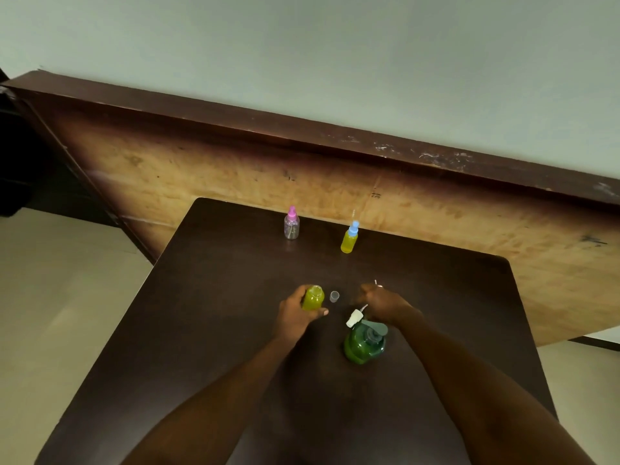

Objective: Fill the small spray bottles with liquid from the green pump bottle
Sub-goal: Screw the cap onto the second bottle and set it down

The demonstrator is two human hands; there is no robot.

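My left hand (295, 315) is wrapped around an uncapped small bottle (313, 297) full of yellow-green liquid, standing on the dark table (208, 297). A small clear cap (334, 296) stands just right of it. My right hand (379, 300) is closed with its fingers curled downward; a thin white tube tip shows at its far side. A white spray head (355, 317) lies below that hand, beside the green pump bottle (364, 342). At the back stand a pink-topped empty bottle (291, 224) and a blue-topped bottle (349, 238) holding yellow liquid.
Behind the table leans a large wooden board (302, 169) against a pale wall. Light floor (60, 297) lies to the left, beyond the table's edge.
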